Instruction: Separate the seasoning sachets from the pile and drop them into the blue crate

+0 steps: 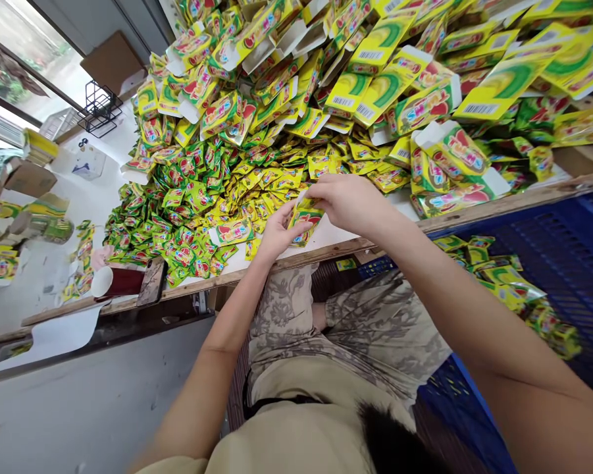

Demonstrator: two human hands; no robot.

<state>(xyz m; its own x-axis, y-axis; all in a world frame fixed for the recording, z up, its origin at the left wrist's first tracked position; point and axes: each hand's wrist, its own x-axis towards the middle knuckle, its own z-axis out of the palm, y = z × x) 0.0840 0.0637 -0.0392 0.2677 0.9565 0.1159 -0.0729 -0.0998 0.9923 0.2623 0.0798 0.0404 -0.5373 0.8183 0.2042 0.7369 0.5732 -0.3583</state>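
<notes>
Both of my hands meet at the table's front edge over a small bunch of yellow-green sachets point(305, 220). My left hand point(276, 234) pinches the bunch from the left. From above and to the right, my right hand point(348, 203) closes on the same bunch. A big heap of loose sachets point(202, 191) lies on the white table point(326, 237) just beyond my hands. Behind the heap are several yellow and green cartons point(385, 85), many with open flaps.
A blue plastic crate point(563, 263) at my right holds several sachets point(503, 283). A dark red cup point(116, 282) lies on its side at the table edge on the left. Far left are more cartons point(37, 224) and a black wire basket point(101, 105).
</notes>
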